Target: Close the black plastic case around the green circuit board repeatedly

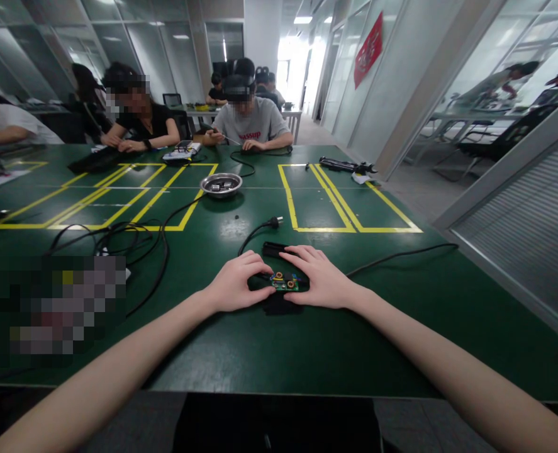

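Observation:
A small green circuit board (pixel 284 281) sits inside an opened black power adapter case (pixel 279 302) on the green table (pixel 307 340). My left hand (pixel 237 281) curls round the case's left side, thumb tip at the board. From the right, my right hand (pixel 319 277) holds the case with its fingers laid over the top and the thumb against the board. A black cable with a plug (pixel 273 222) runs away from the case toward the table's middle.
A metal bowl (pixel 221 184) holding small parts stands beyond the plug. Tangled black cables (pixel 118 242) lie to the left. Yellow tape rectangles (pixel 335 201) mark the table. Several people sit working at the far side. A black tool (pixel 347 165) lies at the far right.

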Demonstrator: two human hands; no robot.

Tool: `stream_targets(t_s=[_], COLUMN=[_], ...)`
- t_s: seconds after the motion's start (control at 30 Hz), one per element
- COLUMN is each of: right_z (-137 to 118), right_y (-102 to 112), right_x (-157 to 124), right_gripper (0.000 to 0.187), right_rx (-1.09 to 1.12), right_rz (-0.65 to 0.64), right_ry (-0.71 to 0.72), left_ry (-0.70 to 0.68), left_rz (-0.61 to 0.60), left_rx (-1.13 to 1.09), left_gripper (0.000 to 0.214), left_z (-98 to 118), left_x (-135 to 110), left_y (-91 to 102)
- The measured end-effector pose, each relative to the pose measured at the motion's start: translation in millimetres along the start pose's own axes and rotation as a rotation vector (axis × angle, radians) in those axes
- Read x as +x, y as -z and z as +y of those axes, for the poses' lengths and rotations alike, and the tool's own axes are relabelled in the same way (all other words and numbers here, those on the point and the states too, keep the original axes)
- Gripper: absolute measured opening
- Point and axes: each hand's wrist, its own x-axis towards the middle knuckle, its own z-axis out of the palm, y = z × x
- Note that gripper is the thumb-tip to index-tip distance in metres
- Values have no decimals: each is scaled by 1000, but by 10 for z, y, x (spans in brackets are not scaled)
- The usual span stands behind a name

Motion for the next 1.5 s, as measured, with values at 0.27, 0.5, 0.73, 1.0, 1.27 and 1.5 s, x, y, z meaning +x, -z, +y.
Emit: stream_targets(t_s=[0.27,0.5,0.73,1.0,1.27,1.5], right_z=[37,30,6,-23,22,49], right_y=[54,82,19,17,-6,-26], right_x=[0,1,16,32,28,22], right_gripper=[66,57,49,45,49,56], right_rx=[109,150,98,107,108,108], right_rz=[-15,-16,28,35,58,83], right_ry=[82,109,88,49,66,80], left_ry=[54,52,95,169,230,232], left_rz=[-65,-76,-53,-98,-177,-216], left_rx=[16,55,180,281,294,329], left_gripper=[20,19,19,22,24,26], left_z=[-55,-84,-107,-51,32,0], left_x=[-9,-10,10,-7,21,37], left_y=[-11,-15,-33,-49,8,31])
